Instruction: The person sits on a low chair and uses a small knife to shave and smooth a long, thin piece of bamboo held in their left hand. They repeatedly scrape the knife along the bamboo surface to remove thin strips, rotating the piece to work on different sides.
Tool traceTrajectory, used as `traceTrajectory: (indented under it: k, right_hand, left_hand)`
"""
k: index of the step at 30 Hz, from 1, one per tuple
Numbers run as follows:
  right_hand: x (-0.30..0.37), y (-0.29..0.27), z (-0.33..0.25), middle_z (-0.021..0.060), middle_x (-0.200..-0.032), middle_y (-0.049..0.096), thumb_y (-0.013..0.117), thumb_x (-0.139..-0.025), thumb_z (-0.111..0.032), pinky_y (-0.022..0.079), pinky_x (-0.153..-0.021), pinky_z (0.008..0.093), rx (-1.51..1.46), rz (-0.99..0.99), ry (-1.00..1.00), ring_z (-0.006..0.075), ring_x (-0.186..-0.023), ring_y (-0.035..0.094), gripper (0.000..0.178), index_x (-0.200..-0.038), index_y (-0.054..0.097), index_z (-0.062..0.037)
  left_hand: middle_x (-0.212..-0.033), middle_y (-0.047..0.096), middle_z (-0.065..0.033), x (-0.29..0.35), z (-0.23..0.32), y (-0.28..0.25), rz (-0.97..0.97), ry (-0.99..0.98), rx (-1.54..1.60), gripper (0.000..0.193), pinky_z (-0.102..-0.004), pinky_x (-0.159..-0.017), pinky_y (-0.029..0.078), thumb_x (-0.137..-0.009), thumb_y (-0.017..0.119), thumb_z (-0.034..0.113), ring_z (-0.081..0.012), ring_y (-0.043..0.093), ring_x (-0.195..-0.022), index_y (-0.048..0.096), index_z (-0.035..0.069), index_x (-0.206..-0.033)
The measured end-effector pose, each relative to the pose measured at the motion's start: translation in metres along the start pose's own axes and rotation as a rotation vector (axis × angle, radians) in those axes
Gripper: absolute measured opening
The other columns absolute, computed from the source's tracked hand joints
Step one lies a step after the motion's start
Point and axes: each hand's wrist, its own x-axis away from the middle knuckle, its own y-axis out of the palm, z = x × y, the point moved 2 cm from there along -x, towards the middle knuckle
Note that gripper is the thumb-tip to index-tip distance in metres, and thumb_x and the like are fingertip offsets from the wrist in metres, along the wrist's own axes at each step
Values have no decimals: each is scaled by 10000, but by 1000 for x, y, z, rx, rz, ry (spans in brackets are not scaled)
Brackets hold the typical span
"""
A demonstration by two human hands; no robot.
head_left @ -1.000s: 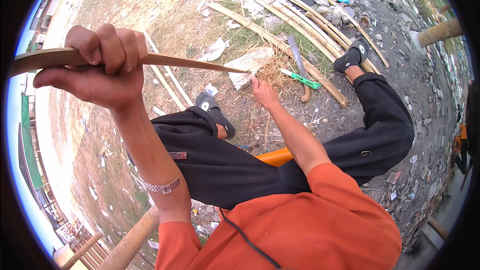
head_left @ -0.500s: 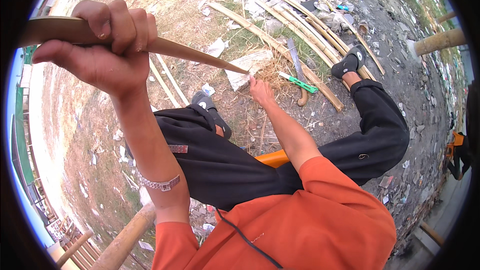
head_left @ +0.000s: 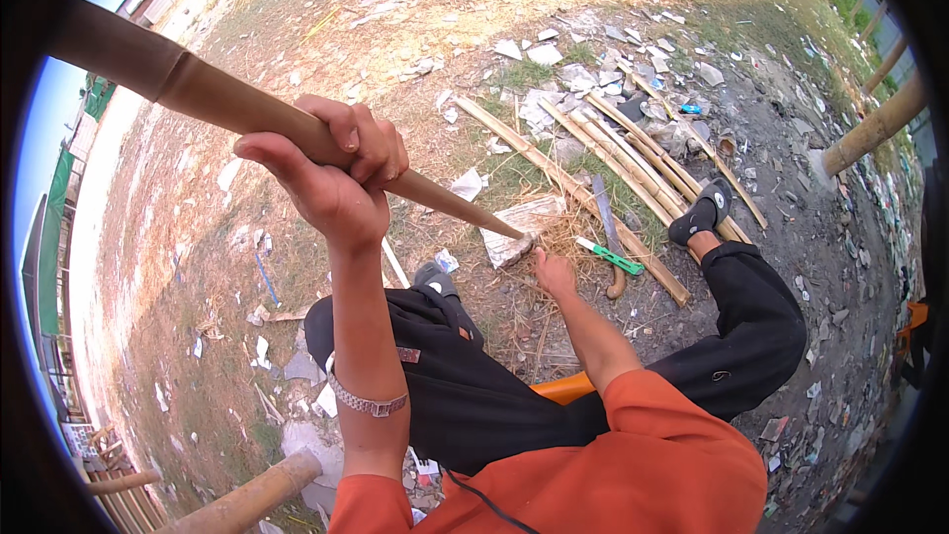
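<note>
My left hand (head_left: 346,168), raised at the left, is wrapped round a long brown bamboo pole (head_left: 232,104). The pole slants down from the upper left, and its lower end rests on a pale wooden block (head_left: 516,225) on the ground. Beside that end is my right hand (head_left: 557,274), its index finger stretched out and the other fingers curled. I cannot tell whether the fingertip touches the pole. Just right of this hand lie a green utility knife (head_left: 615,257) and a long blade (head_left: 604,213) with a curved wooden handle (head_left: 617,283).
Split bamboo strips (head_left: 618,160) lie beyond the block, some beside my right shoe (head_left: 704,213). Straw (head_left: 568,237) and scattered scraps surround the block. An orange seat (head_left: 563,389) shows between my legs. Bamboo posts stand at the right (head_left: 875,126) and lower left (head_left: 252,496).
My left hand and the pole appear further right and lower, and the pole's broad joint now shows. The whole view has shifted. My right hand stays by the pole's lower end.
</note>
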Motion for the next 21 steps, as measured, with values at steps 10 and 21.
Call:
traceTrajectory:
  k: [10, 21]
  right_hand:
    - [75, -92, -77, 184, -543, 482, 234, -947, -555, 384, -587, 428, -400, -11, -328, 316, -546, 483, 723, -614, 494, 33]
    - [122, -116, -108, 300, -665, 541, 277, -963, -489, 404, -711, 503, -329, -119, -279, 445, -709, 534, 693, -682, 559, 79]
  left_hand:
    - [-522, 274, 9, 7, -2, 8, 166, 106, -278, 725, -262, -482, 321, -790, 239, 797, -105, 249, -431, 392, 90, -754]
    - [-480, 246, 27, 14, 2, -10, -97, 39, 1, 682, -264, -411, 241, -800, 277, 786, -104, 236, -385, 390, 119, -710]
